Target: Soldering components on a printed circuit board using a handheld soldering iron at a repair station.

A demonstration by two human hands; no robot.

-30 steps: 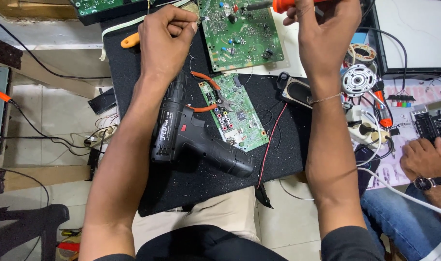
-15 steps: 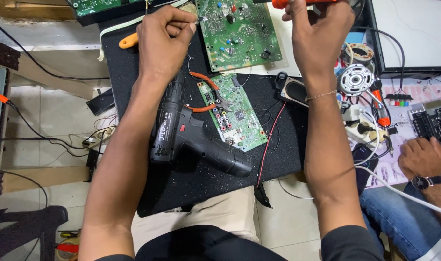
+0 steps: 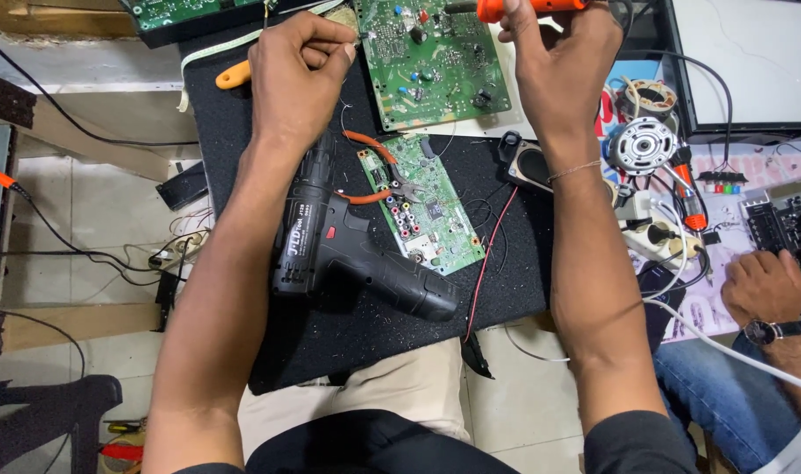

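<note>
Your right hand is wrapped tight on the orange-handled soldering iron, its tip out over the large green circuit board at the far edge of the black mat. Your left hand is pinched shut on a thin strand (solder wire, most likely, too fine to be sure) just beside the board's near-left corner. This reads as soldering a joint: next you'd need strand and tip to meet on one pad, held steady. Nearer you lie the small circuit board with orange-handled pliers across it, touching the black cordless drill. A co-worker's hand rests off the right edge.
</note>
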